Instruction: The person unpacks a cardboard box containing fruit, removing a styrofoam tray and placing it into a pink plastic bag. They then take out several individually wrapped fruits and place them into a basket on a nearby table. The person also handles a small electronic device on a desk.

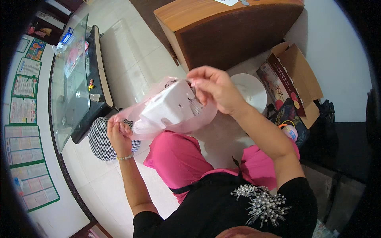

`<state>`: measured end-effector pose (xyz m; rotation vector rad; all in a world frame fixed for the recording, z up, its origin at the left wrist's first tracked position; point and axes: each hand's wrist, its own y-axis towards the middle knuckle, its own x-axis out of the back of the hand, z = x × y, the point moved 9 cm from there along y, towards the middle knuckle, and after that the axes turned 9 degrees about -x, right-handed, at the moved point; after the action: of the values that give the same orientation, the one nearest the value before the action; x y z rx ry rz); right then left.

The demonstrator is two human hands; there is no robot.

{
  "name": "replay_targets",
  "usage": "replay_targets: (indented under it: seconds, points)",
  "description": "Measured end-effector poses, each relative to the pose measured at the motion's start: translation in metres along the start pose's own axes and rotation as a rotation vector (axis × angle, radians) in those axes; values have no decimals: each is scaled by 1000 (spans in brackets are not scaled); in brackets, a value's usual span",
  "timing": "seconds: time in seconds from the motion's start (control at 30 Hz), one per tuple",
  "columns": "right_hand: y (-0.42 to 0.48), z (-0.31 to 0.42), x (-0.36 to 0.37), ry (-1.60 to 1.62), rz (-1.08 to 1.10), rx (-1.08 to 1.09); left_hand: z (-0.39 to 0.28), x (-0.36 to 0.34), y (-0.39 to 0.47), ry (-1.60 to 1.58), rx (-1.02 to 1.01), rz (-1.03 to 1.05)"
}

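A thin pink translucent plastic bag (190,126) is stretched between my hands, above my knee. Inside it sits a white block-like item (169,104), perhaps foam, with other white pieces that I cannot make out. My left hand (120,129) grips the bag's left end, fingers closed on the film. At the bag's upper right edge, my right hand (215,89) pinches the plastic between thumb and fingers; it is slightly blurred.
A houndstooth stool (102,139) stands by the glass-topped table (71,86) at left. Ahead is a wooden cabinet (238,38). To the right are a round white bin (248,89), an opened cardboard box (306,77) and a dark bag (300,132).
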<state>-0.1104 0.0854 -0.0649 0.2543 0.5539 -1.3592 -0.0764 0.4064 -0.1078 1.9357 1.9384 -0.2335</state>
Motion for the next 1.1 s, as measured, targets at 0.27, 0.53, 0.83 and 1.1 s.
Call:
replay_targets:
  seconds: [0.27,0.53,0.83,1.1]
  points:
    - [15,-45,17,-76,-178,-68,81,-143,4,826,-143,919]
    - [9,-100,-22,-388,17,-80,179,-158,17,1263,239,1045]
    - [9,-32,8,-967,-305,502,165,-167,-11,528,205,1070]
    - [20,-39,-13,-926,-298,569,94,-142,-8,400,320,545]
